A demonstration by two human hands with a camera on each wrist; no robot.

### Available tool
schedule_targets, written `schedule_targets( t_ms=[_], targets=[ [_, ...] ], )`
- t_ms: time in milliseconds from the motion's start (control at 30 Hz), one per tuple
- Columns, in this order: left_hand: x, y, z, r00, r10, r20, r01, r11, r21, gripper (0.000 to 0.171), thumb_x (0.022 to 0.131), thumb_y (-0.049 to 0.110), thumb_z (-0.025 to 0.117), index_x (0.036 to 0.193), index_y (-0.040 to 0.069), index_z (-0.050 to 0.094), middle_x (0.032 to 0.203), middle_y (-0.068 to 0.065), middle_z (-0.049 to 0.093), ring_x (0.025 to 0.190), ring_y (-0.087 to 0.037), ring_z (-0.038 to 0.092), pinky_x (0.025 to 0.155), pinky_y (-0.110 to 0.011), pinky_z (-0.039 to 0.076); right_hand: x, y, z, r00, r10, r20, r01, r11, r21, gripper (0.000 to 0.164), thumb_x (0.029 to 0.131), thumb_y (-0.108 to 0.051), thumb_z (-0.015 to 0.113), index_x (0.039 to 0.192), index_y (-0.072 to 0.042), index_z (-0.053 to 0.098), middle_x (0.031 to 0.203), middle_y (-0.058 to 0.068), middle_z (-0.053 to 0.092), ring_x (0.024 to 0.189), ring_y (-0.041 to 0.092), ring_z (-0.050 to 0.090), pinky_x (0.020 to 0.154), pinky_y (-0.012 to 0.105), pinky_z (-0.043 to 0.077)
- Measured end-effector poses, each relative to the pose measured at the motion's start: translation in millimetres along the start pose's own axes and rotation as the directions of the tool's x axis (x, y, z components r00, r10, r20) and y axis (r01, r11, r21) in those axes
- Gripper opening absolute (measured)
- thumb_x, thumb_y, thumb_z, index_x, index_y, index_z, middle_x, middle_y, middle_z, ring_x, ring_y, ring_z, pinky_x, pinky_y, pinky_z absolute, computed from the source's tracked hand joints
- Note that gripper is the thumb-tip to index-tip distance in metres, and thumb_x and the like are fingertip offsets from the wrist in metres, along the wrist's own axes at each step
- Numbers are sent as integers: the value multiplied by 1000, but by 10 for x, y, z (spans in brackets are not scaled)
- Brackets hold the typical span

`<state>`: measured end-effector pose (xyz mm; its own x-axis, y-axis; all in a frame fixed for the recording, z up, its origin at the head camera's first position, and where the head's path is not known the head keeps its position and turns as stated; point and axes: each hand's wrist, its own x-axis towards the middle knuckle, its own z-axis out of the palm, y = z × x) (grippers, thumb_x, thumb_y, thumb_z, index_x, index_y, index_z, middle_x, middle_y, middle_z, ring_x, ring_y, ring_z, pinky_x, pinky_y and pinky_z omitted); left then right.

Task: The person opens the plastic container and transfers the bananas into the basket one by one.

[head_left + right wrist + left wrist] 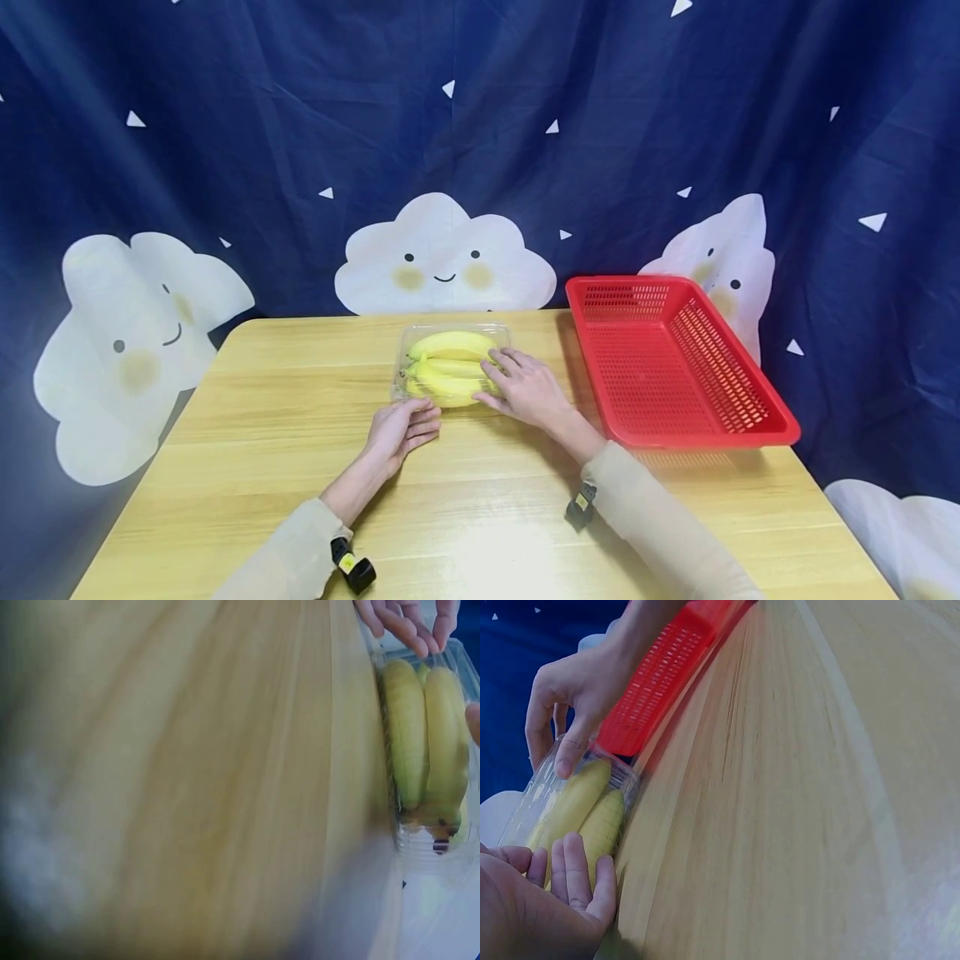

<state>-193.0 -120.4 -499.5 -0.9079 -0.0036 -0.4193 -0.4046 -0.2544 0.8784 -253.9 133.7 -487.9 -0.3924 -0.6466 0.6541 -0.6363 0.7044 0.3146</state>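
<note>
Several yellow bananas [450, 367] lie in a clear plastic box [401, 333] at the far middle of the table. My left hand [400, 433] is at the box's near left corner. Its thumb and index finger appear to pinch the edge, while the other fingers stretch out loosely. Over the box's right end, my right hand [528, 387] rests its fingertips on top, thumb toward the near side. Seen from the left wrist, this right hand [585, 682] spans the box's end. In the right wrist view, the left hand's fingers [405, 622] touch the box's top end.
A red perforated basket [637, 367] stands at the right side of the wooden table [285, 450]. Behind the table hangs a dark blue curtain [405, 150] with white clouds. A black wrist camera [352, 567] sits on the left sleeve.
</note>
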Motion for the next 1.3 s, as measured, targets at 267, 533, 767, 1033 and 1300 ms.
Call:
schedule_targets(
  t_ms=[267,533,767,1033,1300],
  targets=[
    [8,-1,8,1000,2,2,-2,1000,-5,32,102,15,62,126,-6,63,90,0,82,80,-12,79,80,-30,69,9,52,91,981,-115,-155,112,993,-28,55,83,-61,80,109,-12,79,108,9,82,95,27,79,82,36,69],
    [13,-10,17,1000,9,-7,-9,1000,-5,29,101,14,61,123,-5,64,87,1,81,77,-11,79,79,-30,69,27,85,93,961,-180,-209,173,984,-52,50,88,-59,76,102,-11,80,99,8,82,88,24,79,78,34,69],
    [6,-11,2,1000,12,9,-12,1000,-2,27,101,14,61,121,-5,65,86,1,81,75,-9,78,79,-29,69,46,111,105,935,-231,-269,217,973,-83,48,96,-56,69,97,-9,80,93,9,82,82,24,80,75,32,69],
    [-25,-15,27,999,38,-22,-38,999,5,23,101,13,60,115,-4,68,86,0,81,75,-10,78,79,-30,69,65,138,137,919,-263,-294,246,965,-92,47,94,-56,71,94,-10,80,90,9,82,78,23,80,73,32,69],
    [-10,-25,39,999,47,-24,-47,999,4,21,100,12,58,110,-3,69,82,3,80,73,-10,77,78,-31,69,70,142,152,911,-255,-323,236,967,-99,46,93,-55,73,92,-10,79,88,8,81,77,22,80,72,31,69]
  ],
)
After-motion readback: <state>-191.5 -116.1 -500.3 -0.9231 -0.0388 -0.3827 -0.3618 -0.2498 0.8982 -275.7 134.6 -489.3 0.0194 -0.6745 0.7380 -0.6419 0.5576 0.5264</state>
